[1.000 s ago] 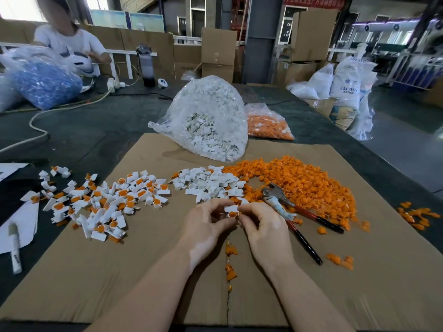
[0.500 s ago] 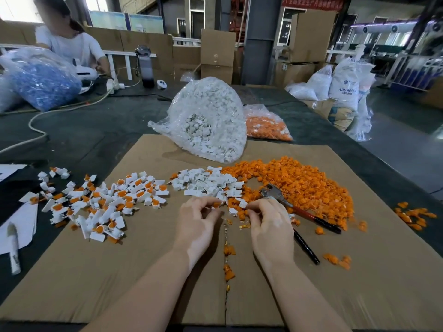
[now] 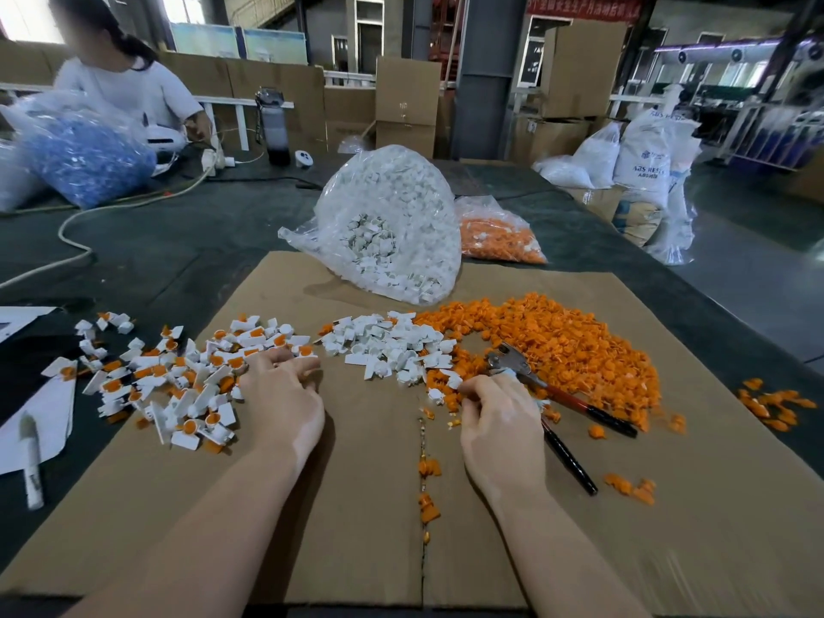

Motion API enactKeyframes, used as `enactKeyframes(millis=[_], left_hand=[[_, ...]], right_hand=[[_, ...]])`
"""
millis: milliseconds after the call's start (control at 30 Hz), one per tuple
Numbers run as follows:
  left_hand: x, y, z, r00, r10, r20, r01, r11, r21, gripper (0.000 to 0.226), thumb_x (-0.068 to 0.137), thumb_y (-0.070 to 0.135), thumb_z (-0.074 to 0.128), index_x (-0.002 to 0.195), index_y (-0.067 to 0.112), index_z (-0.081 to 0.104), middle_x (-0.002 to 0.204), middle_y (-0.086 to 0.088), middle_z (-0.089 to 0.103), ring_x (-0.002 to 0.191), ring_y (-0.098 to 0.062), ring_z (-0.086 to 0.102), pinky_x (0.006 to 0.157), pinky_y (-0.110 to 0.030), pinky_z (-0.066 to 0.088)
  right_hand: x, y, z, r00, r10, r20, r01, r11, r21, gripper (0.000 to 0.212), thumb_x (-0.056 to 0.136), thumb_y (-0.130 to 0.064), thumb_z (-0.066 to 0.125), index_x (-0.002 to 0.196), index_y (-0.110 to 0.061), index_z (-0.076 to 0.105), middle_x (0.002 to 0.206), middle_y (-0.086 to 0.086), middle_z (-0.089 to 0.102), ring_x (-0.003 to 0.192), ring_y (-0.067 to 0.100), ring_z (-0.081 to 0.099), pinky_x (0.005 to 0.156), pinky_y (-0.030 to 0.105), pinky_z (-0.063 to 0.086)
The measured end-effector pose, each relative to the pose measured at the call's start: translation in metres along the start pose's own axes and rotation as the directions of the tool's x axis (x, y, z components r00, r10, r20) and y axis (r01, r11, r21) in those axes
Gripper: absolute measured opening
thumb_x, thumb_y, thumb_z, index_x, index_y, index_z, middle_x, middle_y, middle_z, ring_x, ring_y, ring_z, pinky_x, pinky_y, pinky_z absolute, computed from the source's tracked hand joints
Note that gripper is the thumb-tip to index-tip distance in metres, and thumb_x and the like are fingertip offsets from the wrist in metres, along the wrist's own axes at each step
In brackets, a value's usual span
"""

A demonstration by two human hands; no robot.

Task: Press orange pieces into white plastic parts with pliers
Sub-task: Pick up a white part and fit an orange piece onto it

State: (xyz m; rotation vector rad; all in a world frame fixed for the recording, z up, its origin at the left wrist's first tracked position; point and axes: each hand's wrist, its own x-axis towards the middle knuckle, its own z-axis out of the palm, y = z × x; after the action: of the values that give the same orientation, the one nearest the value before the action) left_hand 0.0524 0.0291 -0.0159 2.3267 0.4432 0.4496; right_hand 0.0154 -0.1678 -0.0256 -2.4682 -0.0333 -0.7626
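My left hand point(image 3: 281, 394) rests with fingers spread at the right edge of a pile of white parts with orange pieces in them point(image 3: 178, 376); nothing shows in it. Loose white plastic parts point(image 3: 388, 345) lie in a heap at the middle, and a broad pile of orange pieces point(image 3: 557, 336) spreads to their right. The fingertips of my right hand point(image 3: 495, 421) are pinched on a small orange piece at the near edge of that pile. The pliers point(image 3: 512, 361), with red and black handles, lie on the cardboard partly under my right hand.
A brown cardboard sheet point(image 3: 356, 506) covers the dark table. Behind it stand a clear bag of white parts point(image 3: 392, 234) and a bag of orange pieces point(image 3: 495, 236). A marker point(image 3: 31, 466) on white paper lies at the left. A person point(image 3: 129, 82) sits far left by a blue bag point(image 3: 84, 158).
The hands were together at the middle holding a white part. My left hand has since swung left to the pile of fitted parts, and my right hand has gone to the orange pieces.
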Motion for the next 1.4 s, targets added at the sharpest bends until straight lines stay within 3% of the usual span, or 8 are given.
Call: enactKeyframes(millis=[167, 300, 467, 667, 900, 1000, 1200, 1400], left_hand=[[-0.012, 0.007, 0.006, 0.983, 0.177, -0.049, -0.178, 0.984, -0.017, 0.031, 0.085, -0.001, 0.059, 0.11, 0.016, 0.067, 0.118, -0.001, 0.046, 0.12, -0.021, 0.034, 0.104, -0.029, 0.03], [-0.029, 0.028, 0.02, 0.899, 0.396, 0.185, -0.378, 0.917, -0.127, 0.03, 0.088, 0.003, 0.058, 0.112, 0.019, 0.066, 0.105, 0.008, 0.053, 0.096, -0.006, 0.047, 0.089, -0.014, 0.032], [-0.04, 0.042, 0.04, 0.768, 0.543, 0.34, -0.541, 0.834, -0.11, 0.03, 0.094, 0.019, 0.053, 0.123, 0.023, 0.06, 0.112, 0.004, 0.057, 0.108, -0.013, 0.047, 0.08, -0.009, 0.026], [-0.039, 0.04, 0.039, 0.815, 0.49, 0.31, -0.471, 0.871, -0.141, 0.017, 0.08, 0.031, 0.071, 0.082, 0.021, 0.057, 0.081, 0.011, 0.05, 0.079, -0.009, 0.047, 0.063, -0.009, 0.034], [-0.042, 0.036, 0.039, 0.761, 0.55, 0.345, -0.535, 0.832, -0.148, 0.035, 0.091, 0.021, 0.058, 0.127, 0.021, 0.057, 0.095, 0.007, 0.041, 0.088, -0.007, 0.048, 0.076, -0.009, 0.032], [-0.044, 0.036, 0.039, 0.763, 0.548, 0.343, -0.525, 0.835, -0.164, 0.027, 0.091, 0.021, 0.058, 0.118, 0.021, 0.061, 0.095, 0.007, 0.035, 0.09, -0.009, 0.052, 0.082, -0.014, 0.039], [-0.043, 0.035, 0.034, 0.837, 0.485, 0.255, -0.426, 0.869, -0.253, 0.018, 0.083, 0.019, 0.068, 0.089, 0.03, 0.055, 0.089, 0.016, 0.044, 0.077, 0.002, 0.046, 0.066, -0.006, 0.034], [-0.042, 0.035, 0.033, 0.863, 0.411, 0.293, -0.316, 0.892, -0.322, 0.008, 0.085, 0.025, 0.067, 0.092, 0.027, 0.066, 0.088, 0.016, 0.057, 0.084, 0.001, 0.052, 0.068, -0.001, 0.036]], right_hand=[[0.0, -0.004, 0.0, 0.997, -0.069, 0.029, 0.072, 0.992, -0.099, 0.007, 0.081, -0.014, 0.07, 0.084, -0.007, 0.07, 0.081, 0.007, 0.064, 0.082, 0.027, 0.059, 0.075, 0.042, 0.049], [0.001, -0.003, 0.003, 0.99, -0.088, 0.106, 0.106, 0.98, -0.17, 0.011, 0.086, -0.02, 0.065, 0.09, -0.01, 0.068, 0.085, 0.007, 0.061, 0.085, 0.026, 0.055, 0.077, 0.039, 0.047], [0.001, -0.002, 0.003, 0.99, -0.077, 0.117, 0.091, 0.989, -0.115, 0.004, 0.085, -0.009, 0.064, 0.089, -0.007, 0.064, 0.085, 0.007, 0.062, 0.085, 0.026, 0.056, 0.073, 0.036, 0.046], [0.001, 0.001, 0.003, 0.989, -0.073, 0.132, 0.075, 0.997, -0.014, 0.032, 0.089, -0.003, 0.057, 0.121, -0.009, 0.059, 0.11, 0.006, 0.057, 0.105, 0.02, 0.053, 0.089, 0.03, 0.045], [-0.001, -0.003, -0.002, 0.992, -0.077, 0.095, 0.07, 0.995, 0.072, 0.008, 0.087, -0.004, 0.059, 0.091, -0.01, 0.061, 0.091, 0.001, 0.056, 0.087, 0.019, 0.054, 0.07, 0.032, 0.047], [-0.002, -0.003, -0.003, 0.995, -0.062, 0.084, 0.054, 0.994, 0.09, 0.005, 0.086, -0.007, 0.061, 0.088, -0.011, 0.061, 0.087, -0.002, 0.057, 0.082, 0.017, 0.054, 0.067, 0.031, 0.047], [-0.001, -0.004, -0.004, 0.996, -0.057, 0.071, 0.049, 0.992, 0.115, 0.002, 0.085, -0.007, 0.064, 0.083, -0.008, 0.064, 0.083, -0.001, 0.058, 0.081, 0.015, 0.053, 0.068, 0.025, 0.042], [0.001, -0.003, -0.006, 0.997, -0.003, 0.076, -0.011, 0.982, 0.189, 0.006, 0.085, -0.007, 0.064, 0.088, -0.01, 0.069, 0.082, -0.007, 0.061, 0.078, 0.007, 0.054, 0.068, 0.005, 0.037]])
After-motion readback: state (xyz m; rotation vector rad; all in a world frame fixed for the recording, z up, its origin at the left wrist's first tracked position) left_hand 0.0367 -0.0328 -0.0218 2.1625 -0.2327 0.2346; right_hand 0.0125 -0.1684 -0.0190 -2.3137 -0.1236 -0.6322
